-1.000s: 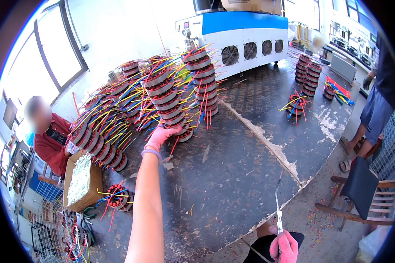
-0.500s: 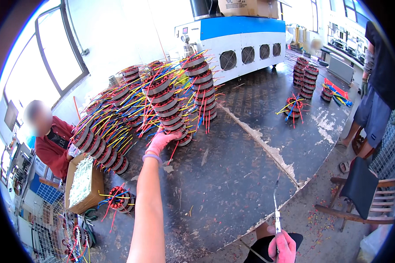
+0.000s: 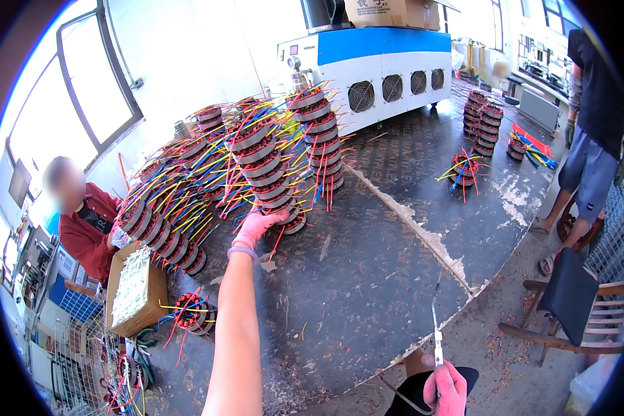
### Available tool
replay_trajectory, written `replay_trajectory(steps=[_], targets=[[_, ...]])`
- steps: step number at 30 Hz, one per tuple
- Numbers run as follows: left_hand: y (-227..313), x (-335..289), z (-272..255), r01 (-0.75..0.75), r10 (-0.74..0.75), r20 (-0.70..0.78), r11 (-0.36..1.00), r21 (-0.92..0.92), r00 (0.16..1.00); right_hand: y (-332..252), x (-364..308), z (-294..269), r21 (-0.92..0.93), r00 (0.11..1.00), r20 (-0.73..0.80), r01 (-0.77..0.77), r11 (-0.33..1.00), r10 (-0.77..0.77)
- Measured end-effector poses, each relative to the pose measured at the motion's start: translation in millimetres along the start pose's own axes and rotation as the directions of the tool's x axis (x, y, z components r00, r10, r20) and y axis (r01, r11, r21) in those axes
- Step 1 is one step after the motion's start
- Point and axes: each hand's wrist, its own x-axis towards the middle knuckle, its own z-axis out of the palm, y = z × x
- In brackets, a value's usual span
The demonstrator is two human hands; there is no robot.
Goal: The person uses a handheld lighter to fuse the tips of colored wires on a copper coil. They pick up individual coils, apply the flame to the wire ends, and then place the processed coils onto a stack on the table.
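Note:
My left hand (image 3: 258, 225), in a pink glove, reaches forward to a leaning stack of motor stators (image 3: 265, 163). Its fingers are closed around a stator near the bottom; the far fingertips are hidden. Red, yellow and blue wire leads stick out from the stators. Down at the table's front edge, my right hand (image 3: 447, 388), also pink-gloved, grips a slim torch (image 3: 437, 340) with a pale handle and a long, thin, bent metal tube. The tube points up and away over the table. A grey hose runs beside the hand.
More stator stacks (image 3: 324, 149) stand around the held one. A single stator group (image 3: 194, 315) sits left of my forearm, near a carton (image 3: 152, 305) of pale pieces. A blue-and-white machine (image 3: 388, 76) stands behind. One person (image 3: 90, 229) is at left, another (image 3: 596, 125) at right.
My two hands keep their holds and hardly move. The person at right has shifted slightly, and the whole view has turned a little.

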Motion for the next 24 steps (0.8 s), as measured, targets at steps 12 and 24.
replay_trajectory(steps=[12, 24], targets=[[-7, -11, 5, 0.025, -0.024, 0.02, 0.999, -0.042, 1.0, 6, 3, -5, 0.045, 0.999, -0.003, 0.032, 0.998, -0.032], [4, -34, 9, 0.028, -0.03, -0.027, 0.997, -0.069, 0.999, 10, 1, -4, 0.043, 0.998, -0.001, 0.063, 0.997, -0.063]])
